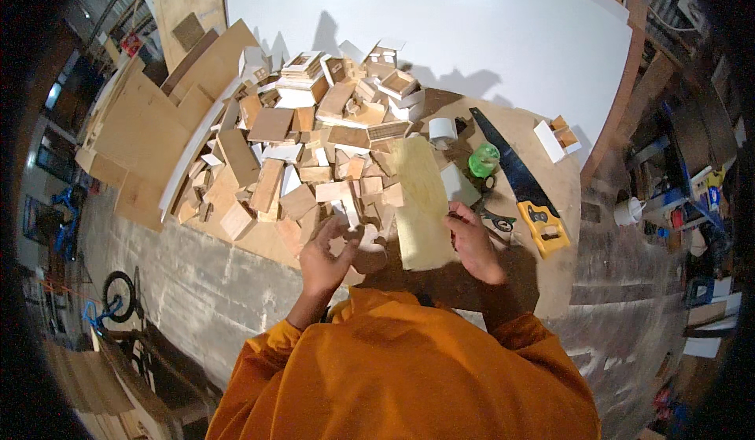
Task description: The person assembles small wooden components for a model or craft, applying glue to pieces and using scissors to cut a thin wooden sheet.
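A long pale yellow wooden board [421, 204] lies upright in the picture at the table's near edge, overlapping the scrap pile. My right hand [476, 245] is closed at the board's right edge, with thumb and fingers pinched there; a small dark patch beside the fingertips is too unclear to name. My left hand [325, 261] is open left of the board, fingers apart. Just beyond its fingertips is a narrow whitish wood piece [349, 213]. A pair of scissors [499, 221] with dark handles lies right of my right hand.
Many wood offcuts [299, 202] and small boxes pile up at left. A handsaw [543, 228] with a yellow handle, a green roll [484, 159], a white roll [443, 131] and a white box [557, 139] are at right. A large white panel [487, 31] spans the back.
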`<state>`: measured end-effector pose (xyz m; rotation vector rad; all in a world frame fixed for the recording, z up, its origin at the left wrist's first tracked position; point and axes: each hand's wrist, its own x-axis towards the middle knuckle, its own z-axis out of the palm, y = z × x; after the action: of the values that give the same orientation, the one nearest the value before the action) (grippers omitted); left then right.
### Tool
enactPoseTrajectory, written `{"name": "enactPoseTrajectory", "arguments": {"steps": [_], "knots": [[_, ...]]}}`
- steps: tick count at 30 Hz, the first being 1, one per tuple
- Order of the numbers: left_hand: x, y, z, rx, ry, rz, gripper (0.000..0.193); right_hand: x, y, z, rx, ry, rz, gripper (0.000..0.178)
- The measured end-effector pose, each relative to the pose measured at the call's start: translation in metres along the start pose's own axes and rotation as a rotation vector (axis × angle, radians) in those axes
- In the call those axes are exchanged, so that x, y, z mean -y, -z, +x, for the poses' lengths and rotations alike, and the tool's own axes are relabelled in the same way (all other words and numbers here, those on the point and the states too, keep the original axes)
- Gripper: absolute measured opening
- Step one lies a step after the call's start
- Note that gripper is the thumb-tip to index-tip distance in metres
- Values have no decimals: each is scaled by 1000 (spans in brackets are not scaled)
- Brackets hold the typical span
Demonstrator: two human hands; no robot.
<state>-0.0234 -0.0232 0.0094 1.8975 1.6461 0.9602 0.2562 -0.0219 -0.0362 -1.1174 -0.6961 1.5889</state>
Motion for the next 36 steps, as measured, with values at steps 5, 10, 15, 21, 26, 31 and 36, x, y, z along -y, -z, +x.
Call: {"name": "enactPoseTrajectory", "arguments": {"steps": [5,10,15,21,26,31,36], "knots": [[-14,3,-1,220,-8,-438,42,-2,-42,-15,60,-29,390,27],[-25,-21,-16,137,253,-752,32,-25,-77,-19,172,-110,357,30],[-29,18,6,-128,334,-955,17,-4,-26,-19,122,163,-298,11],[1,64,7,16,412,-811,22,51,87,-16,-302,510,-1407,36],[-2,52,6,261,426,-749,21,66,103,11,88,446,-1706,72],[7,58,-1,408,453,-782,19,91,81,12,198,266,-1856,71],[5,50,-9,343,517,-865,20,87,89,3,219,353,-1865,55]]}}
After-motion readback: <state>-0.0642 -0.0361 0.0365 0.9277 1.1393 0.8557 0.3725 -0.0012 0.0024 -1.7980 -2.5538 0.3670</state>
